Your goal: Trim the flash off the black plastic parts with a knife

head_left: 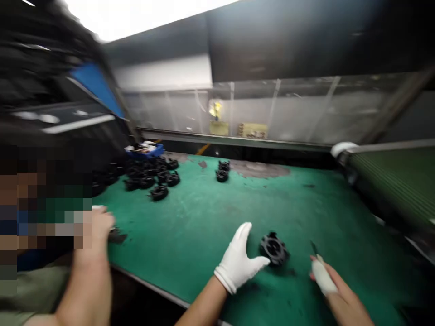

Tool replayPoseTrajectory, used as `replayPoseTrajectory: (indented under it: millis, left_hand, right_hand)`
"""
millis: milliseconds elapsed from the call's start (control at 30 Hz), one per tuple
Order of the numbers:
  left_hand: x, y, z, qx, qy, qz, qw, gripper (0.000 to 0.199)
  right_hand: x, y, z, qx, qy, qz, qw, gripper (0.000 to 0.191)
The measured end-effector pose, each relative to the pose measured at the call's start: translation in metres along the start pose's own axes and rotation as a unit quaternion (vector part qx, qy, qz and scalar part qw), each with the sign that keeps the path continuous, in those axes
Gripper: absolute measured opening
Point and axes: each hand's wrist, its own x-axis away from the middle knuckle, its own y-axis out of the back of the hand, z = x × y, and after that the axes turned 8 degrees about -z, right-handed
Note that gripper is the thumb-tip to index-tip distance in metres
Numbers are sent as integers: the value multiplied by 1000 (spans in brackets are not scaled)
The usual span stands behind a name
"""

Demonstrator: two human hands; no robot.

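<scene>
My left hand, in a white glove, is open over the green tabletop with thumb and fingers spread apart. Just right of it lies a round black part with an open, ring-like body and small projections; the thumb tip is close to its edge, and I cannot tell whether they touch. My right hand, farther right, is closed around a slim knife-like tool with a thin dark tip pointing up and away. Something whitish covers part of that hand or is the tool's handle; blur hides which.
Many similar black parts lie heaped at the back left, beside a blue bin. A pair of them stands at the back middle. A co-worker's arm reaches in at left. A green ribbed conveyor borders the right side.
</scene>
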Motion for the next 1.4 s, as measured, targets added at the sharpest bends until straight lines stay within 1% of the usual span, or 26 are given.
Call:
replayPoseTrajectory:
  millis: [33,67,100,167,233,300,367,433,500,600,700,767,833,900,933,967,1000,1033,1100,1133,1167,1233,1300,1333,1367,1400]
  left_hand:
    - [-6,-10,-9,14,-18,36,999,113]
    - [-14,-19,-17,26,-34,64,997,122]
    - [-22,-27,-23,36,-49,86,994,124]
    - [-36,-37,-31,52,-72,112,990,113]
    - [-41,-40,-34,60,-82,121,987,103]
    - [-31,-35,-33,64,-85,129,986,98]
    - [-12,-27,-31,56,-91,130,986,95]
    - [9,-21,-31,35,-110,112,987,91]
    - [25,-18,-33,21,-125,93,987,88]
    - [33,-19,-35,21,-131,90,987,86]
    - [31,-21,-35,24,-139,95,985,86]
    - [29,-22,-35,26,-146,90,985,84]
    - [30,-23,-36,24,-152,84,984,82]
    - [31,-24,-38,19,-149,80,985,83]
    - [30,-22,-39,15,-145,81,986,84]
    - [27,-20,-40,12,-143,89,986,86]
    - [23,-15,-40,10,-146,107,983,87]
    - [17,-7,-40,7,-156,138,978,87]
    - [3,14,-35,-9,-195,220,956,82]
    - [-4,27,-31,-26,-216,251,943,78]
    - [-11,40,-26,-47,-223,260,938,75]
    - [-19,63,-16,-81,-192,228,951,69]
    - [-19,76,-9,-74,-130,178,973,66]
    - [-16,77,-8,-58,-100,160,980,67]
    - [-12,74,-7,-38,-76,148,985,73]
    - [-7,68,-8,-17,-58,139,988,84]
  right_hand:
    - [2,2,-1,-1,19,7,1000,52]
    - [3,3,-2,11,22,18,1000,54]
    - [3,6,-3,28,22,34,999,55]
    - [6,11,-5,52,19,55,997,56]
    - [13,19,-4,67,29,61,996,55]
    - [25,27,1,85,59,73,992,50]
    - [38,33,8,124,103,112,981,43]
    - [48,37,15,185,141,150,961,41]
    - [56,39,20,259,164,162,938,43]
    - [63,39,24,335,181,150,912,44]
    - [65,38,26,381,196,143,892,43]
    - [60,39,26,412,212,134,876,45]
    - [49,43,24,462,206,105,856,48]
    - [34,50,19,518,165,50,838,48]
    - [27,54,17,529,143,20,837,48]
    - [21,58,16,520,130,-2,844,46]
    - [17,62,14,492,131,-11,860,44]
    - [15,64,14,454,143,-9,879,42]
    - [15,64,13,373,172,16,911,39]
    - [17,62,13,344,180,32,921,38]
    - [19,60,12,323,183,46,927,38]
    - [23,55,10,298,177,66,936,39]
    - [24,49,9,282,172,81,941,39]
    - [24,46,10,273,173,90,942,38]
    - [24,42,13,265,178,104,942,37]
    - [22,38,17,260,187,121,940,37]
